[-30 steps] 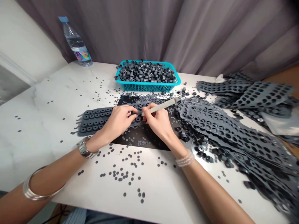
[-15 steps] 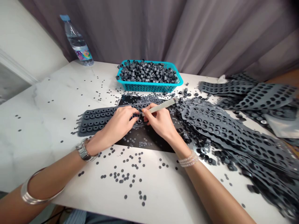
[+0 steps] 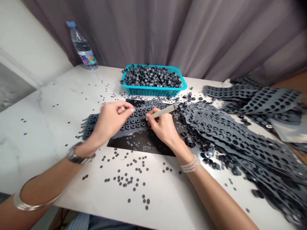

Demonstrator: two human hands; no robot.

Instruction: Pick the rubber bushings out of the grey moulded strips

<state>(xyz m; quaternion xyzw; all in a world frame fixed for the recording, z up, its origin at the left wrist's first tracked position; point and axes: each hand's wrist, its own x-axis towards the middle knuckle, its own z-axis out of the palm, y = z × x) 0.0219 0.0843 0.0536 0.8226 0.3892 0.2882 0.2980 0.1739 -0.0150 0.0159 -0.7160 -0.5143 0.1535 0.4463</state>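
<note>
Left hand (image 3: 111,119) is the change: it has moved back toward the left of the frame and rides over the grey rubber sheet (image 3: 134,124), no longer pressed in beside the other hand. Its fingers (image 3: 130,110) are drawn to a narrow pinch; whether anything small sits between them cannot be told. The move uncovers the middle of the sheet, so the rows of raised rubber rings (image 3: 134,120) there now lie open to view. Right hand (image 3: 163,127) stays near the frame centre, closed around a pale stick (image 3: 165,111) whose near end points down at the rings and whose far end angles to the upper right. The sheet lies at centre, partly over a black mat (image 3: 144,143), its left end reaching past the mat onto the white marble counter (image 3: 35,134). Small dark discs (image 3: 124,180) are scattered over the counter below the hands. Teal plastic basket (image 3: 153,92), heaped with loose rings, stands at top centre, just behind the mat. Punched grey sheets (image 3: 230,137) lie piled across the right of the frame. Water bottle (image 3: 82,46) stands at the far upper-left corner of the counter, in front of a grey curtain (image 3: 134,32).
</note>
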